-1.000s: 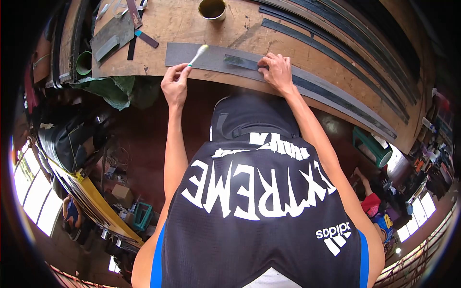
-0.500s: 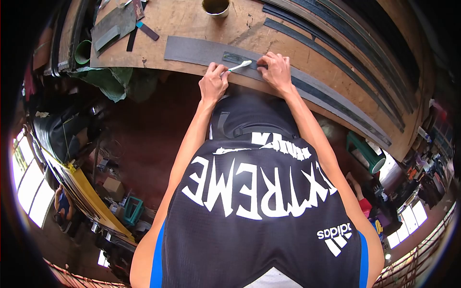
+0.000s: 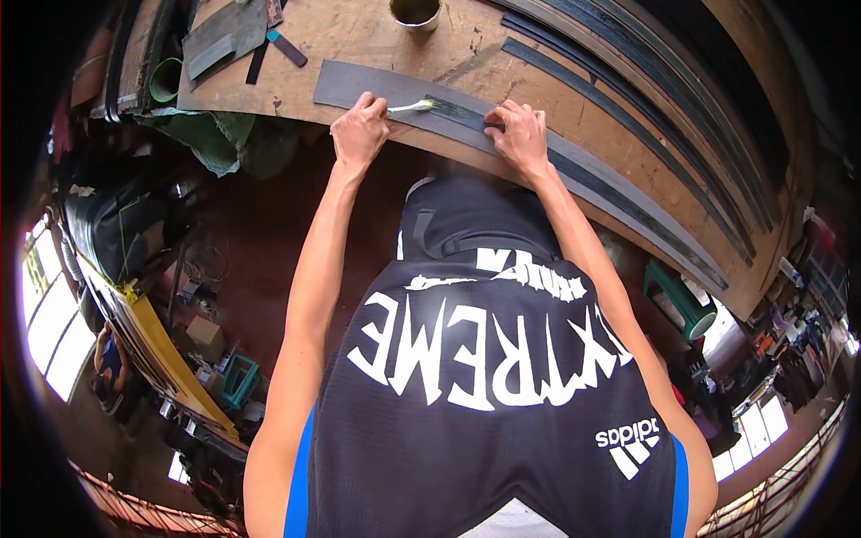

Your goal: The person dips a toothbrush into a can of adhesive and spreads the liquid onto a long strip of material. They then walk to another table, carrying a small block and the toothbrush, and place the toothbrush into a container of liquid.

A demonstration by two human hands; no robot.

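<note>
My left hand (image 3: 360, 130) is closed around the handle of a white toothbrush (image 3: 408, 108). The brush head rests at the left end of a narrow dark strip (image 3: 453, 111). That strip lies on a wider, long grey strip (image 3: 345, 85), which runs along the near edge of the wooden table. With fingers curled together, my right hand (image 3: 518, 134) pinches the dark strip farther right. The fingertips partly hide the strip there.
A can (image 3: 415, 13) stands at the table's far side. Several long dark strips (image 3: 619, 130) lie to the right. Flat offcuts (image 3: 220, 45) sit at the left, beside a green tube (image 3: 166, 79). A green stool (image 3: 679, 300) stands below the table at right.
My left hand has moved left and slightly away from me with the toothbrush, bringing its head to the dark strip's left end. My right hand stays nearly in place. The view has shifted slightly.
</note>
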